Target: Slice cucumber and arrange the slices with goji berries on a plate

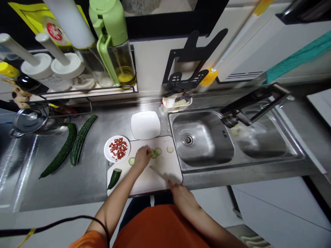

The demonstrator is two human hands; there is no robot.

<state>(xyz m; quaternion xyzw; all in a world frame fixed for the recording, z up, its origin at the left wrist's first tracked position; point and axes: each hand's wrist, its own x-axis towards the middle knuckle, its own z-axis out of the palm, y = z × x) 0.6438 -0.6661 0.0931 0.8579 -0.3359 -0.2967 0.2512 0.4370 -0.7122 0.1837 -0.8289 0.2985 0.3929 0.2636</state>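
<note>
My left hand (142, 158) is over the white cutting board (144, 184), its fingers pinched at the edge of a small overlapping group of cucumber slices (157, 151). The fingertips seem to be on one slice; a small red spot shows beside them. At the board's front edge my right hand (183, 196) is closed round a knife (161, 173), its blade low over the board and pointing left. Single slices lie apart, one on the left (131, 161) and another on the right (170, 150). A cut cucumber piece (114, 178) rests at the board's left.
A round white plate (106, 150) of red bits overlaps the board's upper left corner. Behind the board sits a square white plate (145, 124). Two whole cucumbers (63, 148) lie left. A double sink (204, 165) with a black faucet (248, 103) adjoins the right side.
</note>
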